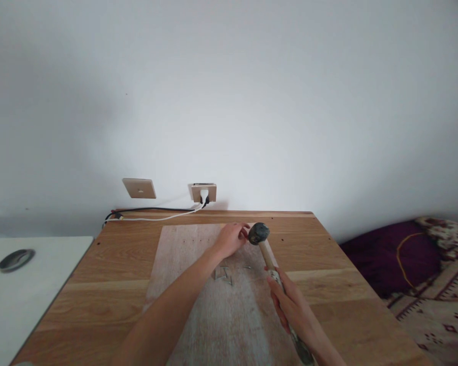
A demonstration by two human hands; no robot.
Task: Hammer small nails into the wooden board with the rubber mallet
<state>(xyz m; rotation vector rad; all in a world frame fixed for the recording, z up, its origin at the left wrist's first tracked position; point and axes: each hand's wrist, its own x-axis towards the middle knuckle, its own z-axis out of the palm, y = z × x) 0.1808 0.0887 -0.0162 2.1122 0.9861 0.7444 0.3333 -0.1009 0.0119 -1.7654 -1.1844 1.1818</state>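
Observation:
My right hand [290, 305] is closed round the wooden handle of a hammer [265, 251], whose dark metal head hangs just above a pale wooden board [183, 264]. My left hand [232, 238] rests on the far part of that board, fingers pinched together right beside the hammer head; what they pinch is too small to make out. Several loose nails [224, 274] lie on the board between my two arms.
The board lies on a brown wooden table [99, 284] against a white wall. Behind it are a wall socket [203, 192] with a white plug, cables, and a blank plate [139, 188]. A white surface [41, 284] with a tape roll [17, 259] stands left, a patterned bed [435, 295] right.

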